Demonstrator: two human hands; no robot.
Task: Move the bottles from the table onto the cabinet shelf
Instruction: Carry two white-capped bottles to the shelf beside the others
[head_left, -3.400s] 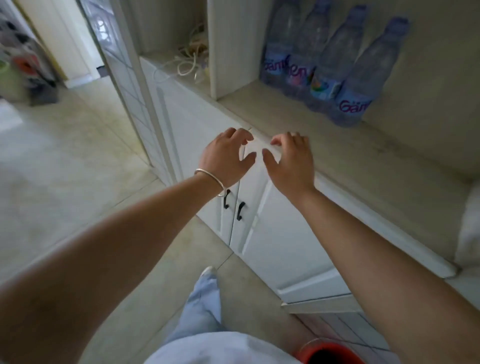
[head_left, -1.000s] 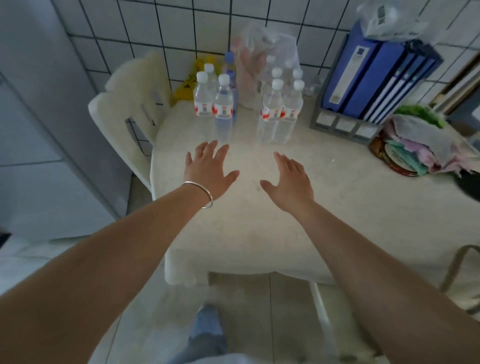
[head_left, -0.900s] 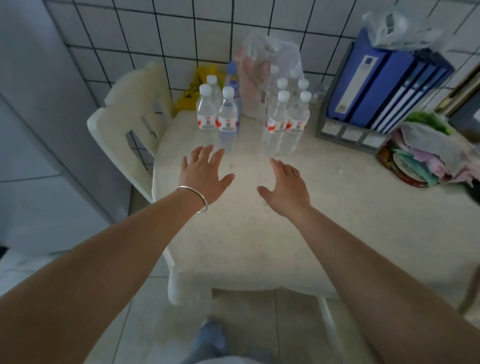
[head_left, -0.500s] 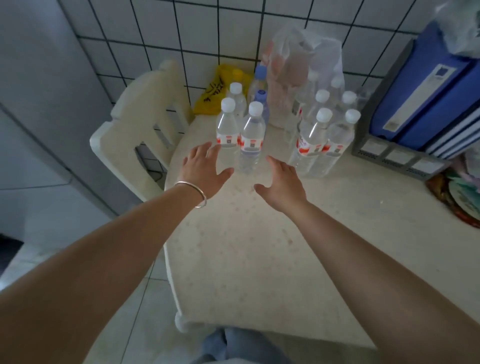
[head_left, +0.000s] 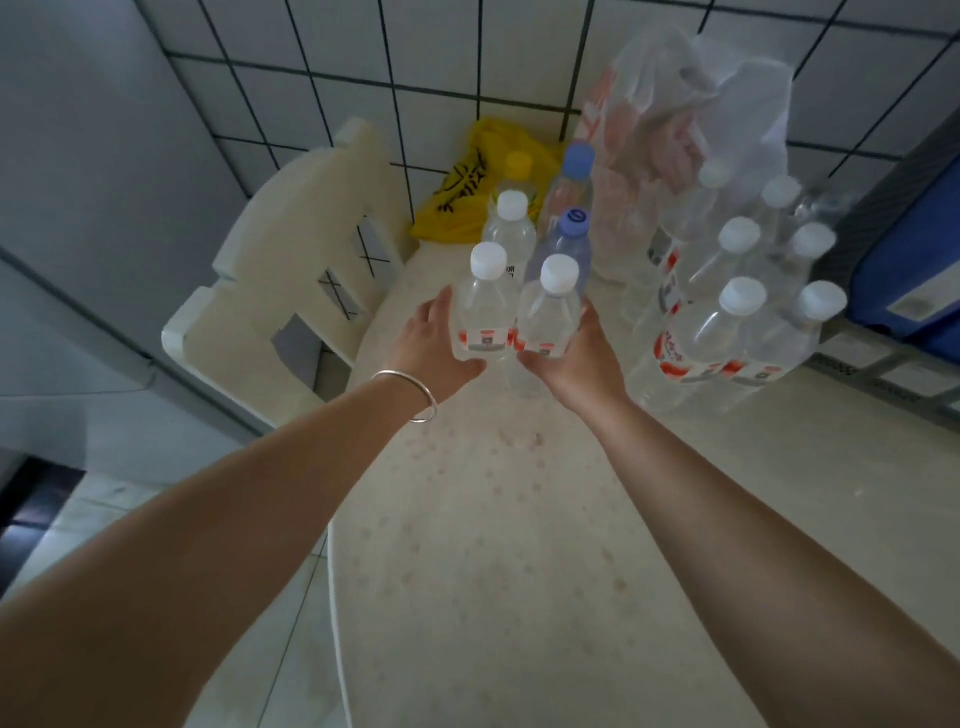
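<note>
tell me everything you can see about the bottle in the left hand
The left bottle is clear plastic, holding clear liquid, with a white screw cap and a red and white label band low on its body. It stands upright, gripped from the left by the left hand, and sits against the matching bottle beside it.

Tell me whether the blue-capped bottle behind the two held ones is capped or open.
Capped: a blue cap sits on the blue-capped bottle, upright behind them.

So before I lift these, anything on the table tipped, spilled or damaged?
Nothing stands out. The two bottles between the left hand and right hand stand upright and capped, as does the cluster beside them; the table shows no spill.
</note>
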